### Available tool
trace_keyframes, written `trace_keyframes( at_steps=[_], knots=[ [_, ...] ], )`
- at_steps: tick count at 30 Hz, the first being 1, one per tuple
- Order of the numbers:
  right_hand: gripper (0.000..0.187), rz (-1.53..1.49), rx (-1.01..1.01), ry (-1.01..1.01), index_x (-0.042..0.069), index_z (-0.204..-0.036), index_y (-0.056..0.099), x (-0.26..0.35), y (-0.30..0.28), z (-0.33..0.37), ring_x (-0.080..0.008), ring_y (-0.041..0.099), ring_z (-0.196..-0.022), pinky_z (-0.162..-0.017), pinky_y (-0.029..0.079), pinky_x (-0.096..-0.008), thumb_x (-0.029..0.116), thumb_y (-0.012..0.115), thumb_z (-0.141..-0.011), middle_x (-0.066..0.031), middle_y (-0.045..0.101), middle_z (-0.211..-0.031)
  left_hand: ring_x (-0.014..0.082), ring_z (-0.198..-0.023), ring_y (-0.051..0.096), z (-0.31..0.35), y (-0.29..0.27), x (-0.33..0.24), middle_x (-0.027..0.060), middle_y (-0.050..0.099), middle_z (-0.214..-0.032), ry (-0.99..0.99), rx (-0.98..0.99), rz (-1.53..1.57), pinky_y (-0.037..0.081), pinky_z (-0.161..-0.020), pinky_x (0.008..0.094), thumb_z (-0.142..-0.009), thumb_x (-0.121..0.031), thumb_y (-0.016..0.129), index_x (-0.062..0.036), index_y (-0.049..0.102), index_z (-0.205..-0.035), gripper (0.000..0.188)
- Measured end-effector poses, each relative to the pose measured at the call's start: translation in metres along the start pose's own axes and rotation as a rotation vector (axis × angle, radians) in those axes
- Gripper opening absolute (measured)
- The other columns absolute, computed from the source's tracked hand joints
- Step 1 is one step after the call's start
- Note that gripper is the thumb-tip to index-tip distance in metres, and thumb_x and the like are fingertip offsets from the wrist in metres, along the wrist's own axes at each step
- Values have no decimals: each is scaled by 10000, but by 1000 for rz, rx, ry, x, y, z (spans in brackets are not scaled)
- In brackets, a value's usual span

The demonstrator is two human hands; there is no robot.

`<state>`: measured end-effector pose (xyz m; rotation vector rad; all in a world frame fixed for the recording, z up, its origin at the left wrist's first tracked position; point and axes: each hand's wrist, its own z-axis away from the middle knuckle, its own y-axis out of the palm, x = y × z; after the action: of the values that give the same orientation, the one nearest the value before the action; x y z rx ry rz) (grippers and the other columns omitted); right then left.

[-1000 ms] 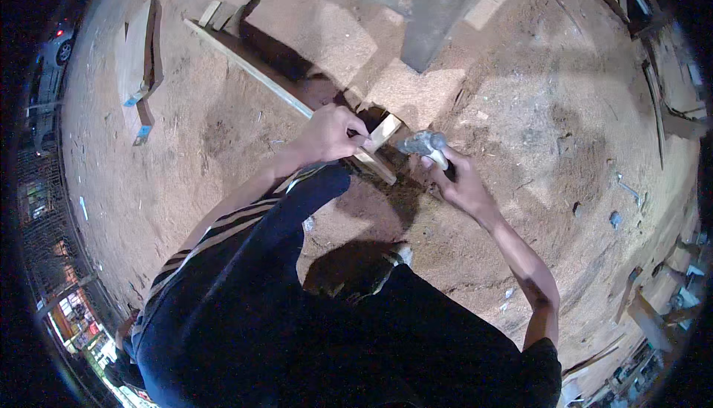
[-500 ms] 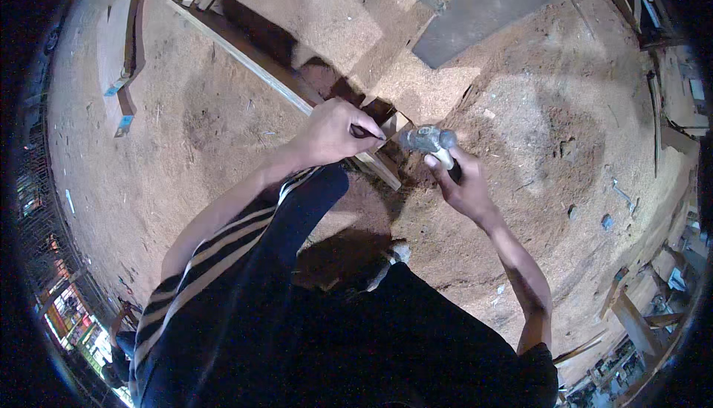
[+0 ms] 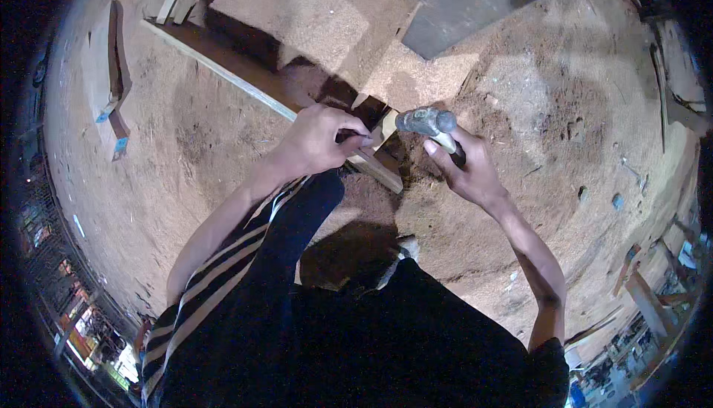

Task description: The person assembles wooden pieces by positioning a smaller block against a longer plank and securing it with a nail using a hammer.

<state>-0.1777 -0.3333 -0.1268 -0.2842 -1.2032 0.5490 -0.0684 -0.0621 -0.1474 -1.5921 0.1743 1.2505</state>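
My left hand (image 3: pixel 321 140) is closed in a pinch over the near end of a long wooden board (image 3: pixel 238 82). Whatever sits between its fingertips is too small to make out. A hammer (image 3: pixel 426 121) is gripped by its pale handle in my right hand (image 3: pixel 475 170), thumb along the handle. Its dark metal head points left, just beside a short wooden piece (image 3: pixel 385 127) that meets the board near its end. The hammer head appears close to this piece; whether they touch I cannot tell. My left forearm passes beside my raised knee in dark striped trousers.
Short wood blocks (image 3: pixel 177 8) stand at the board's far end. Further left lie other timber pieces (image 3: pixel 113 59) with blue-marked ends. A large dark flat panel (image 3: pixel 490 7) reaches in from the top. Scrap wood (image 3: pixel 646 304) is piled at the right rim, on dusty brown ground.
The hammer head has shifted slightly away from me. My left fingertips have drawn back a little to the left, widening the gap to the hammer. The whole view has shifted slightly.
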Motion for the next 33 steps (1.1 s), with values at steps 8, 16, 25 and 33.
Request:
trace_keyframes(
  at_steps=[8,16,25,33],
  knots=[
    [354,-23,-34,-39,67,-1215,648,2,0,3,-332,676,-724,-667,520,-424,328,656,-976,-180,698,-874,292,-736,702,-3,0,-2,86,722,-814,-21,25,-25,552,-674,417,-812,-228,786,-94,768,-838,138],
    [335,-8,23,41,38,-1171,629,19,-3,-3,-416,685,-861,-749,530,-469,310,645,-977,-219,690,-940,287,-783,713,-4,1,-5,81,725,-824,-20,39,-34,567,-717,414,-801,-211,788,-88,768,-821,126],
    [324,157,130,-130,41,-1269,553,21,2,-2,-394,627,-687,-636,484,-464,266,554,-1036,-210,625,-827,314,-791,720,-3,-2,-5,122,742,-860,-81,86,-70,580,-745,406,-774,-194,801,-101,790,-886,146],
    [302,179,226,-45,112,-1300,536,34,2,1,-478,638,-754,-673,489,-527,225,579,-1023,-259,653,-863,328,-844,719,-8,-5,-6,124,747,-904,-91,130,-106,571,-815,418,-765,-195,802,-97,789,-904,171]
  ],
)
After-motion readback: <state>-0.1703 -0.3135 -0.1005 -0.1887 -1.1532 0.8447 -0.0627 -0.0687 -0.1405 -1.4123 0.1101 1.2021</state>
